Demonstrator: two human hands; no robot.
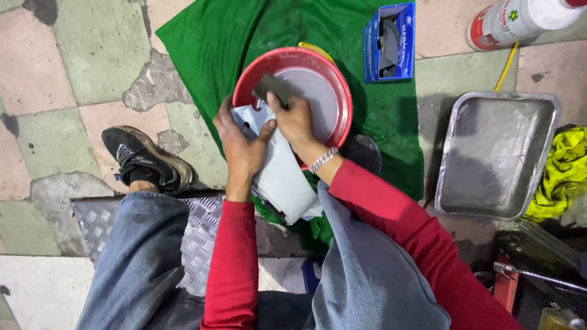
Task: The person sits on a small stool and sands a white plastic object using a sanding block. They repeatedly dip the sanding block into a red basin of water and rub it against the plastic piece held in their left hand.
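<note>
From the head view, a floor of worn pink and green tiles point(73, 55) is showing cracked grey patches, and a green cloth point(244, 30) is lying spread across it. A red basin point(342, 91) holding pale grey water is sitting on the cloth, with a blue box point(400, 43) just beyond it and a metal tray point(495, 153) lying to the right beside a yellow rag point(565, 165). A checkered metal plate point(202, 238) is lying under the person's knees, near a black shoe point(147, 160).

The left hand point(241, 146) is clasping a pale grey panel point(284, 177), fingers wrapping its upper edge over the basin's near rim. The right hand point(296, 119) is pinching a dark sanding block point(275, 87) and pressing it just above the panel's top, over the water. The panel is slanting down from the basin toward the person's lap.
</note>
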